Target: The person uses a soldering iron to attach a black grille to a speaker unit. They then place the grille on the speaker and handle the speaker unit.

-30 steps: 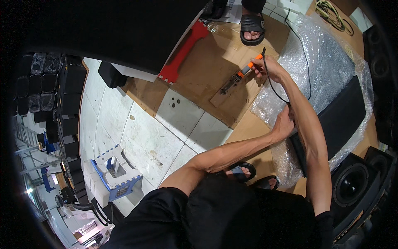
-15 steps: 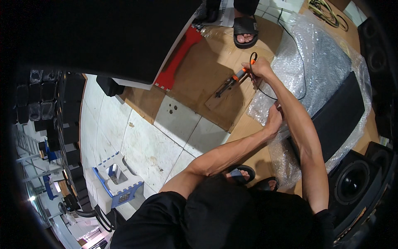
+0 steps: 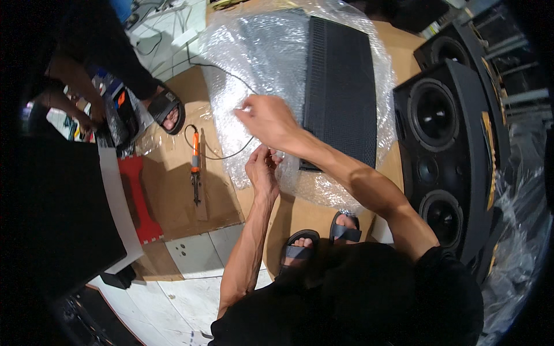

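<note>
My right hand (image 3: 268,120) is above the bubble wrap (image 3: 228,49), fingers pinched together and slightly blurred. Just nearer to me, my left hand (image 3: 264,173) is closed with the palm side turned up, its fingertips pressed together. Whatever either hand pinches is too small to make out. To the left of them lies an orange-handled soldering iron (image 3: 195,151), its dark front end over a small strip (image 3: 202,212) on the cardboard (image 3: 167,190). Its black cord loops out toward the bubble wrap, passing behind my hands. A black perforated panel (image 3: 341,86) lies on the wrap at the right.
Black speaker cabinets (image 3: 470,132) with round cones stand at the right. A large black box-like object (image 3: 69,202) and a red flat piece (image 3: 138,199) are at the left. Another person's sandalled foot (image 3: 168,112) and hands (image 3: 86,118) are at the upper left.
My view has swung to the right. My right hand has left the soldering iron and moved over the bubble wrap near my left hand. The iron stays on the cardboard.
</note>
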Demonstrator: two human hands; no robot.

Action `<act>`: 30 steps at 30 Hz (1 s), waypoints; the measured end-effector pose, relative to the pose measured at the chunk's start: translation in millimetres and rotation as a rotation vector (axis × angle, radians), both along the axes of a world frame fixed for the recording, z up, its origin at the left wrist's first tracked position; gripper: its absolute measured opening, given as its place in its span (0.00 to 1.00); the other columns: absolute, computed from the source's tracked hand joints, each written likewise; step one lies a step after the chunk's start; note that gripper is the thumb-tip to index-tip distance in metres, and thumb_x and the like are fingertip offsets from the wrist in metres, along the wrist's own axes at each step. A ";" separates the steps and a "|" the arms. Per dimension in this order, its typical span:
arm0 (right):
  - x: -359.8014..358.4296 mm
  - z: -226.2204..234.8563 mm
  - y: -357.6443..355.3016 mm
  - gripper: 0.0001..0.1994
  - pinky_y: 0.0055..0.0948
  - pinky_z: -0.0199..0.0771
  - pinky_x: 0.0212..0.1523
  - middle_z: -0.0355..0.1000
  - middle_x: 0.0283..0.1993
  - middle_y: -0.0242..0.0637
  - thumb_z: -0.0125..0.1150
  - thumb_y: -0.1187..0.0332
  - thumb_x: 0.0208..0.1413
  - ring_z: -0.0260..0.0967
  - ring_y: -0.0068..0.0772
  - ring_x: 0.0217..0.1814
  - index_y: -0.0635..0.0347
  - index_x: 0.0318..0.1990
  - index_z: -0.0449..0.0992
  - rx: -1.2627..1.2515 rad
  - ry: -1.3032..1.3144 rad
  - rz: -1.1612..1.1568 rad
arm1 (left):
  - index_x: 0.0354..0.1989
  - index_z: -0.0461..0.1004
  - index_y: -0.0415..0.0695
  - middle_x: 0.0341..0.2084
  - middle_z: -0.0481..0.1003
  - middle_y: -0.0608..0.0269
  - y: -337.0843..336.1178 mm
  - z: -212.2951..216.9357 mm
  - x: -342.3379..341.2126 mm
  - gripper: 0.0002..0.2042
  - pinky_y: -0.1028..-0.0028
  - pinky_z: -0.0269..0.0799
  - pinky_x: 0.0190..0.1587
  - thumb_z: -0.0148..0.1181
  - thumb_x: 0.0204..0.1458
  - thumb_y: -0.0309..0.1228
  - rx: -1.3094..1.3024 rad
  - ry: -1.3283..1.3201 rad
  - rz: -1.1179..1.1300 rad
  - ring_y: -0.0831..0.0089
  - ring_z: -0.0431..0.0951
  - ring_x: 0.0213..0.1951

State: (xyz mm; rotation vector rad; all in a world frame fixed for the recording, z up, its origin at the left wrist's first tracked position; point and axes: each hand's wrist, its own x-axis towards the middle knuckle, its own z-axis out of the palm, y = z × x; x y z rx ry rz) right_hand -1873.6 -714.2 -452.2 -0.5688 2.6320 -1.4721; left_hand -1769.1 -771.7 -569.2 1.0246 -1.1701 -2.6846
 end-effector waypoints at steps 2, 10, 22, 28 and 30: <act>16.0 7.8 60.9 0.17 0.34 0.75 0.34 0.77 0.30 0.48 0.59 0.58 0.54 0.78 0.41 0.33 0.66 0.37 0.78 0.126 -0.123 -0.159 | 0.42 0.72 0.33 0.28 0.76 0.59 10.1 16.5 1.0 0.11 0.77 0.71 0.30 0.55 0.56 0.29 -0.234 0.001 -0.056 0.76 0.73 0.25; 82.9 -78.6 249.5 0.19 0.46 0.71 0.44 0.73 0.38 0.63 0.58 0.60 0.56 0.73 0.59 0.43 0.74 0.40 0.75 0.464 -0.111 -0.740 | 0.49 0.71 0.32 0.33 0.77 0.53 71.2 36.2 -22.3 0.17 0.72 0.73 0.36 0.54 0.55 0.30 -1.045 0.165 -0.437 0.70 0.77 0.31; 79.3 -119.3 284.9 0.32 0.43 0.72 0.43 0.74 0.37 0.61 0.61 0.48 0.52 0.74 0.56 0.42 0.79 0.42 0.73 0.385 -0.496 -0.737 | 0.44 0.67 0.27 0.41 0.69 0.38 87.6 22.9 -51.0 0.21 0.54 0.69 0.42 0.57 0.52 0.35 -1.675 0.130 -0.671 0.46 0.69 0.42; 79.4 -107.8 281.9 0.29 0.31 0.76 0.37 0.76 0.37 0.52 0.63 0.57 0.54 0.76 0.40 0.38 0.86 0.45 0.69 -0.141 -0.721 -0.614 | 0.41 0.68 0.29 0.41 0.68 0.41 83.5 9.9 -51.6 0.21 0.54 0.68 0.45 0.55 0.53 0.39 -1.720 0.070 -0.748 0.46 0.69 0.43; 76.0 -99.0 291.5 0.29 0.30 0.75 0.30 0.76 0.35 0.51 0.63 0.57 0.54 0.76 0.37 0.33 0.85 0.44 0.70 -0.129 -0.774 -0.574 | 0.42 0.68 0.29 0.42 0.68 0.40 86.9 11.8 -56.0 0.22 0.53 0.67 0.47 0.55 0.53 0.40 -1.699 0.033 -0.772 0.46 0.69 0.45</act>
